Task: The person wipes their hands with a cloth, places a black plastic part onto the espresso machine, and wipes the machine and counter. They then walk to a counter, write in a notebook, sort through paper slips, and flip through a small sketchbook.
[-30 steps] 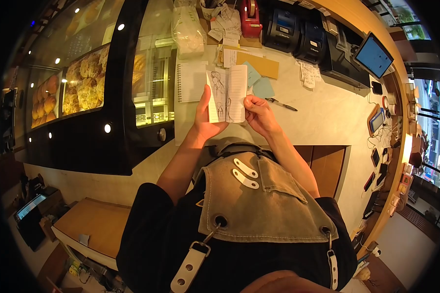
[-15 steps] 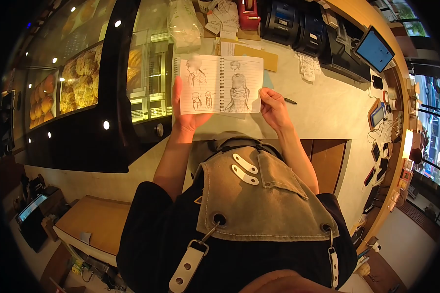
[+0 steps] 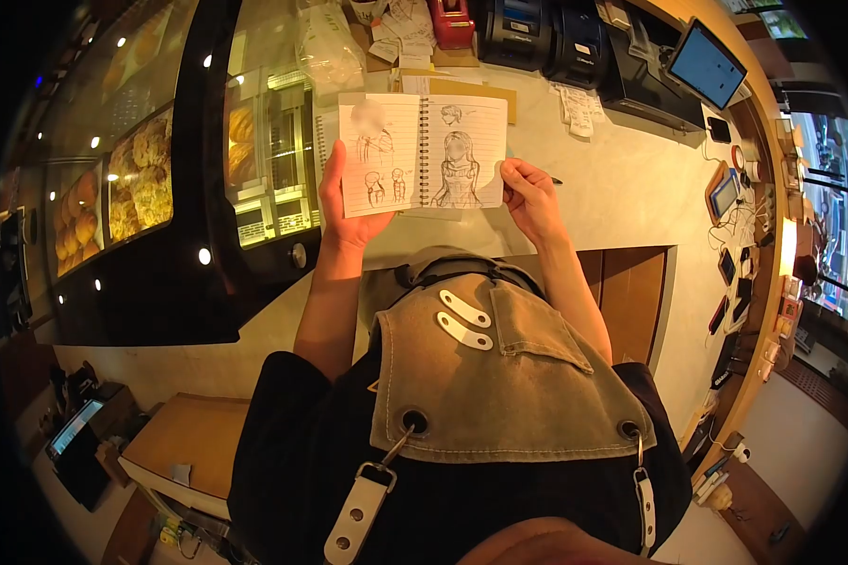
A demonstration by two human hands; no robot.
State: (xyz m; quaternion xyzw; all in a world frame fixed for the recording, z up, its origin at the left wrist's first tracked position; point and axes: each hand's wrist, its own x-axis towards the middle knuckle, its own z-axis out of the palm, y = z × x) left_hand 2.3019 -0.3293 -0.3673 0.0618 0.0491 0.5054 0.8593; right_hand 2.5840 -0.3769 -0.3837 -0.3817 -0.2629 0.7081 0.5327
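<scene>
An open spiral-bound sketchbook with lined pages is held up above the counter. Pencil figure drawings cover both pages; the largest, a long-haired figure, is on the right page. My left hand supports the lower left of the book, thumb up along its left edge and the other fingers hidden behind it. At the right edge, my right hand pinches the page side between thumb and curled fingers. Just right of that hand, the tip of a dark pen shows on the counter.
A lit glass pastry case stands at the left. Along the counter's back are a plastic bag, receipts, a red tape dispenser, black printers and a tablet screen. Phones and cables line the right side.
The sketchbook and both hands have risen slightly in view, and the book is tilted a little differently. The surroundings have shifted as the head camera moved. Both hands keep their hold.
</scene>
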